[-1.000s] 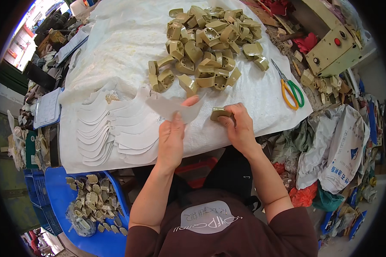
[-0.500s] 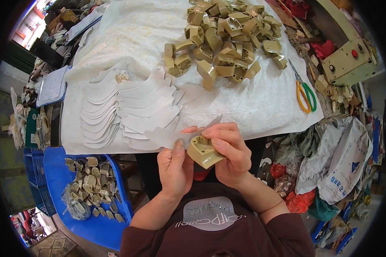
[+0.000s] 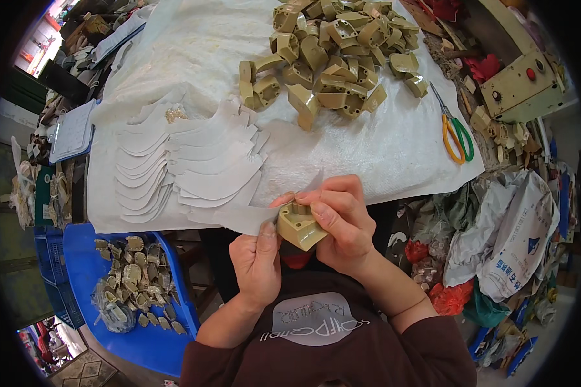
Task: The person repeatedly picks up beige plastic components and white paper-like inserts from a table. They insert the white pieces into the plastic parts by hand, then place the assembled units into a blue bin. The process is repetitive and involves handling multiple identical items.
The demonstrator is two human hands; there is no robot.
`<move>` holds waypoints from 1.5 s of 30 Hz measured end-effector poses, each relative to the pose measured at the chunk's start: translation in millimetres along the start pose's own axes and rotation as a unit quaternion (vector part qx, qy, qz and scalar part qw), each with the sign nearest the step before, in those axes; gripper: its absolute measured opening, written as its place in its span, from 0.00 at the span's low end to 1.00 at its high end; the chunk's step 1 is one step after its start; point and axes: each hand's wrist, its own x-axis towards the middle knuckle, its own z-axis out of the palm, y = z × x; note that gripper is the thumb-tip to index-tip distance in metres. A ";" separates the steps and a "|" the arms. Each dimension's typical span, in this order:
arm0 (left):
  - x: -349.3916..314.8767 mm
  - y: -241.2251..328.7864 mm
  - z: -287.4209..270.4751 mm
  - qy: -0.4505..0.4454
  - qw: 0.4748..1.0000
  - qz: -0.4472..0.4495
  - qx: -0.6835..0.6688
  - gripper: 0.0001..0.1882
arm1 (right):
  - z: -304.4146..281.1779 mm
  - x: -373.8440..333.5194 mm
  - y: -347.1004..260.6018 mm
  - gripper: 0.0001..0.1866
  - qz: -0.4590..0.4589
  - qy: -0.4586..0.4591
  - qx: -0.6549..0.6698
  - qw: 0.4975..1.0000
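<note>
Olive block: a small olive-tan moulded block (image 3: 300, 226) is held up just off the near edge of the surface, close to the person's chest, clamped between both hands.
White piece: a thin white curved cut piece (image 3: 242, 218) lies against the left side of the olive block, its long tail running off to the left over the surface edge.
Right hand: the right hand (image 3: 342, 222) wraps the olive block from the right and above; its fingers (image 3: 329, 193) are curled over the top edge and the thumb presses along the block's face, gripping it firmly. The wrist is bent inward and the forearm comes up from the lower right in a dark maroon sleeve.
Left hand: the left hand (image 3: 257, 261) sits just below and left of the olive block, back of the hand facing up, fingers closed, the thumb pinning the white piece against the block. Its forearm rises from the lower edge.
Stack of white pieces: a fanned stack of like white pieces (image 3: 181, 168) lies on the surface, up and left of the olive block.
Pile of blocks: a heap of similar olive blocks (image 3: 332, 58) lies well beyond the olive block, at the far side.
Surface: covered by white sheeting (image 3: 381, 148).
Scissors: yellow-and-green-handled scissors (image 3: 455, 132) lie up and right of the olive block.
Blue crate: a blue crate (image 3: 132, 290) of small tan parts stands below and left of the olive block.
</note>
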 end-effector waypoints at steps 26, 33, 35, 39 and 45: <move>5.7 -9.2 -5.0 0.020 0.857 0.246 0.453 0.14 | -18.4 7.5 1.6 0.18 0.083 -0.199 -0.128 0.968; 17.5 -18.7 -17.9 0.033 0.918 0.218 0.330 0.12 | -16.7 -1.4 9.6 0.18 0.146 -0.168 0.108 0.969; 22.9 -18.1 -14.9 0.011 0.900 0.284 0.332 0.08 | -20.6 0.4 10.1 0.18 0.152 -0.198 0.140 0.958; 25.0 -19.1 -16.8 -0.008 0.874 0.341 0.346 0.09 | -18.6 10.4 3.6 0.19 0.125 -0.265 0.115 0.949; 22.8 -14.5 -12.1 0.025 0.856 0.383 0.345 0.12 | -17.8 8.8 4.8 0.21 0.018 -0.188 0.021 0.982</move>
